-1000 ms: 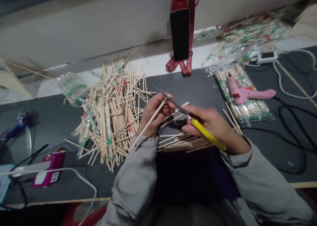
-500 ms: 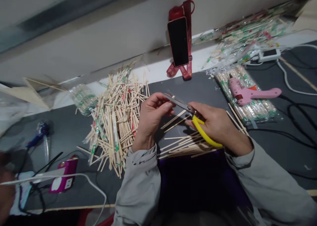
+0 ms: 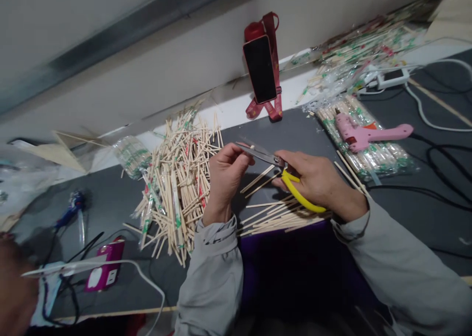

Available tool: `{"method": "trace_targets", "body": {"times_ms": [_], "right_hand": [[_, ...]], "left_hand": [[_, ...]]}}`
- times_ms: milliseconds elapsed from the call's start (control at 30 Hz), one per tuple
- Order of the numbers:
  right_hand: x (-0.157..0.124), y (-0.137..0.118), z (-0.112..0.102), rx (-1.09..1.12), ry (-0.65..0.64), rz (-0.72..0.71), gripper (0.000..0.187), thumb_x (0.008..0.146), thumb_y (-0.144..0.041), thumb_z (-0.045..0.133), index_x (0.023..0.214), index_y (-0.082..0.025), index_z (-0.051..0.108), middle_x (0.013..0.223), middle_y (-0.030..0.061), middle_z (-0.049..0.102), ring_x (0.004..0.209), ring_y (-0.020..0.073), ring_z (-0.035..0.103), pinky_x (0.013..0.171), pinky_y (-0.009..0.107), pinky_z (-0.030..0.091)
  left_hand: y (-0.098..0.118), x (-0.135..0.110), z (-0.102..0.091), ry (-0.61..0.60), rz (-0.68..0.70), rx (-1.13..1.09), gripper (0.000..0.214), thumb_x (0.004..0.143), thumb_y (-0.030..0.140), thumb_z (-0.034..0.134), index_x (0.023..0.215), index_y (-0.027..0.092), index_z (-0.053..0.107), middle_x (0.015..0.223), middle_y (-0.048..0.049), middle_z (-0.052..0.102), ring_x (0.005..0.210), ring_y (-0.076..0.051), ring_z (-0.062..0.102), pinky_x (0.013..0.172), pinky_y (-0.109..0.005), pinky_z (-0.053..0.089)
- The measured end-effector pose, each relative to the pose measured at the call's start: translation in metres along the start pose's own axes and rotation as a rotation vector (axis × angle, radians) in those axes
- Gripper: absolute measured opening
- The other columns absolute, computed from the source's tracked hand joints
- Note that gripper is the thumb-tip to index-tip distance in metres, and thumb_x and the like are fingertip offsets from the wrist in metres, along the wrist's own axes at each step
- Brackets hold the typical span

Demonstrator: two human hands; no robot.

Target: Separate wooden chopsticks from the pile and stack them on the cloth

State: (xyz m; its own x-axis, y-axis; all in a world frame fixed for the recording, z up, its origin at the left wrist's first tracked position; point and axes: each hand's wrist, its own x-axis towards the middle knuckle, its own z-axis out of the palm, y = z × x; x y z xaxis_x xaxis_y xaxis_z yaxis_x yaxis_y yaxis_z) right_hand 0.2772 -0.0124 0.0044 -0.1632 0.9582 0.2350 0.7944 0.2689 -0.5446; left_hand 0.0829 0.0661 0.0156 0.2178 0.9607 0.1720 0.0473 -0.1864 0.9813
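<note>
My right hand grips yellow-handled scissors, fingers around the handles. Their metal blades point left and reach my left fingertips. My left hand is closed in a pinch beside the blade tips. A tiny pale bit shows at the blades, but what the left fingers hold is too small to make out. Below the hands, several loose wooden sticks lie on the dark tabletop. Just left of my left hand is a heap of wooden chopsticks, some still in clear wrappers with green print.
A pink glue gun rests on bundled wrapped chopsticks at right. Behind stands a phone against a red bottle. A blue glue gun, a magenta box and cables lie left. Another person's hand shows at lower left.
The view has turned slightly, so the items at left appear further right. My hands keep nearly the same pose, with the scissors still at the left fingertips.
</note>
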Motion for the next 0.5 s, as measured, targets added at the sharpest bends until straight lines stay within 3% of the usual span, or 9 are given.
{"method": "trace_targets", "body": {"times_ms": [167, 500], "right_hand": [[0.0009, 0.0012, 0.0025, 0.021, -0.001, -0.002, 0.048, 0.083, -0.051, 0.062, 0.121, -0.022, 0.058, 0.102, 0.0072, 0.067, 0.086, 0.0226, 0.062, 0.071, 0.031, 0.042], [0.0012, 0.0062, 0.0078, 0.065, 0.056, -0.066, 0.056, 0.083, -0.053, 0.062, 0.126, -0.019, 0.055, 0.11, 0.0105, 0.066, 0.092, 0.0242, 0.061, 0.078, 0.033, 0.044]], "left_hand": [[-0.0028, -0.0016, -0.0041, -0.05, 0.097, 0.119, 0.01, 0.083, 0.028, 0.064, 0.08, 0.02, 0.068, 0.061, 0.0029, 0.058, 0.05, -0.006, 0.046, 0.047, -0.017, 0.036], [-0.0047, -0.0031, 0.0006, -0.101, 0.136, 0.091, 0.012, 0.084, 0.031, 0.064, 0.082, 0.02, 0.068, 0.057, 0.0039, 0.054, 0.049, -0.007, 0.044, 0.048, -0.019, 0.036]]}}
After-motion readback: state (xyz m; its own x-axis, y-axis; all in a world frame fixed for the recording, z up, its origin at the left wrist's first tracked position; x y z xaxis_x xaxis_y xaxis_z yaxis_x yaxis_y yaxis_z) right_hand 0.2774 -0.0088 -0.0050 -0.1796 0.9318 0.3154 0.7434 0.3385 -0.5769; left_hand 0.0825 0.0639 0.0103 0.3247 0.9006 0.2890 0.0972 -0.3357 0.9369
